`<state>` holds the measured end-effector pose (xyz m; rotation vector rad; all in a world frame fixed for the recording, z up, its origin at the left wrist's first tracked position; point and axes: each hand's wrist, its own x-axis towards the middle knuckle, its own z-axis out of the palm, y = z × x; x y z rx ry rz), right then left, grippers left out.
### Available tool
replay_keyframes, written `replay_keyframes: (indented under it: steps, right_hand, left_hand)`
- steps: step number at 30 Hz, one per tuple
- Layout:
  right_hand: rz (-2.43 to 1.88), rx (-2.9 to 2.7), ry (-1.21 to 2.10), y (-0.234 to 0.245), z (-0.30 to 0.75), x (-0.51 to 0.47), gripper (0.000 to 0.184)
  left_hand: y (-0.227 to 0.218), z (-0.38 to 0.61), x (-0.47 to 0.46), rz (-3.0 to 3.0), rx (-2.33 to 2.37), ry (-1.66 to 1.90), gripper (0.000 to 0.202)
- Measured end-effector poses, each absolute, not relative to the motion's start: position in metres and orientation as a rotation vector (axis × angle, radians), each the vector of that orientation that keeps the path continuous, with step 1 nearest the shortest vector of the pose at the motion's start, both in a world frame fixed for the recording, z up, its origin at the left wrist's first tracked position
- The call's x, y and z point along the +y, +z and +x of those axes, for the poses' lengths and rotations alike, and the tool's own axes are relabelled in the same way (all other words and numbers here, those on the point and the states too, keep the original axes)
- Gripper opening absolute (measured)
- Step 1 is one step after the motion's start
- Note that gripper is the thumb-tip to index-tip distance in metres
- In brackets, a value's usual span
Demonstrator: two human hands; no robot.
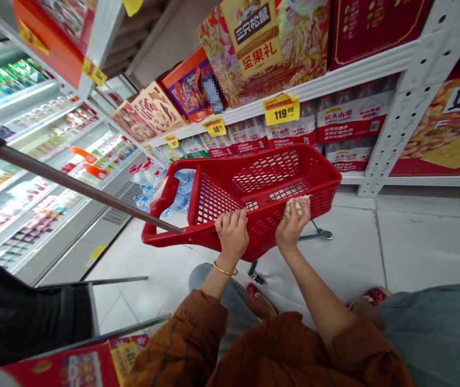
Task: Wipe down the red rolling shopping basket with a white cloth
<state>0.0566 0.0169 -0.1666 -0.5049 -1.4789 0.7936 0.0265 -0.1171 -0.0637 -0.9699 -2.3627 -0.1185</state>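
A red plastic shopping cart (254, 226) stands in front of me on small casters, its perforated basket showing nothing inside. My left hand (232, 234), with a gold bangle at the wrist, is closed over the near rim of the basket. Farther right on the same rim is my right hand (290, 231), its fingers closed around a crumpled whitish wipe or tissue (297, 204) that touches the red plastic. A grey metal bar (88, 188) slants from the upper left down to the cart's left end.
Behind the cart, a white shelf (359, 75) holds boxed nut gifts (254, 54) above packs of bottled water (294, 131). Refrigerated displays (52, 161) line the left. Blue-tinted bottles (184, 191) stand beyond the cart's left end. Black ribbed equipment (32, 317) fills the lower left.
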Motion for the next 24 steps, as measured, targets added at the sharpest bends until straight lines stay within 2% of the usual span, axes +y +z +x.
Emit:
replay_keyframes:
  steps: [13,24]
  right_hand:
    - [-0.434,-1.564,0.682,-0.168,0.052,-0.011,0.045]
    - [-0.151,-1.702,0.498,-0.161,0.072,0.082,0.039]
  left_hand:
    - [-0.070,0.021,-0.115,-0.972,-2.250,-0.090,0.030]
    - [-0.072,0.021,-0.116,-0.997,-2.171,-0.145,0.029]
